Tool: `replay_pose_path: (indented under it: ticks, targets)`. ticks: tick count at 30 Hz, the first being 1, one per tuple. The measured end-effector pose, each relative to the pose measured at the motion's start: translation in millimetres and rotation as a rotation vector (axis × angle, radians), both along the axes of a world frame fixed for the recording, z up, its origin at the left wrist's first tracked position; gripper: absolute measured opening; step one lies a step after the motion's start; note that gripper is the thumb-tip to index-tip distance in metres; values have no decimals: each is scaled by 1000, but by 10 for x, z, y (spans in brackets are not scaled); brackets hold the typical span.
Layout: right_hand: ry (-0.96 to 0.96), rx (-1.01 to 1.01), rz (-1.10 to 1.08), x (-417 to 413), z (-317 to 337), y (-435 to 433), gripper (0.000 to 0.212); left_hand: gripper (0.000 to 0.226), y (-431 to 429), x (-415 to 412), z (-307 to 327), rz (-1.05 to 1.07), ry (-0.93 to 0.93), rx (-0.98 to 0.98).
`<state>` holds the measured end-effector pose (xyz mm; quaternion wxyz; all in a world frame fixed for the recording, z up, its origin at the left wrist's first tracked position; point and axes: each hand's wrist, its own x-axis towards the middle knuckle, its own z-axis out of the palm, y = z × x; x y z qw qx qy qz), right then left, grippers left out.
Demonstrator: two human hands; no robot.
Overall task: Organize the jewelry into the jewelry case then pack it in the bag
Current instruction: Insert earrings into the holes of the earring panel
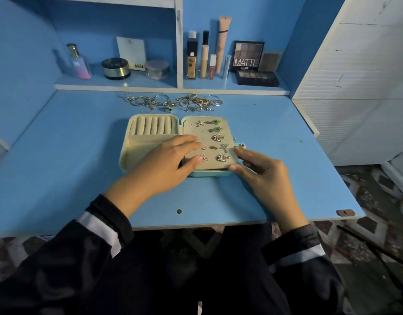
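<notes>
Resting flat on the jewelry case [125,155], left hand [164,163] open; right hand [259,171] — seemingly — pinches earring panel [193,134].

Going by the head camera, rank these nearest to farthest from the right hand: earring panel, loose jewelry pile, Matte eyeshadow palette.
1. earring panel, pinched by the right hand.
2. loose jewelry pile, along the desk's back.
3. Matte eyeshadow palette, upright on the shelf behind.

Perfume bottle [78,62], round compact [115,68] and MATTE palette [248,56] stand on the shelf [105,87].
</notes>
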<state>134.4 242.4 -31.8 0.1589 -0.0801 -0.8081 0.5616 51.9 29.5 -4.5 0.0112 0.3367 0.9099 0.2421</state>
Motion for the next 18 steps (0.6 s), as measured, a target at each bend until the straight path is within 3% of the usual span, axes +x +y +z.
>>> replay_pose_path:
  ticks: [7, 12, 18]
  targets:
    - [-117, 114, 56, -17, 130, 88, 44, 38, 25, -298, 293, -133, -2, -157]
    - [-178, 194, 144, -222, 267, 284, 27, 32, 271, -714, 490, -164, -23, -147]
    - [-144, 189, -2, -857, 304, 713, 14, 27, 706, -1344, 439, -125, 3, -46]
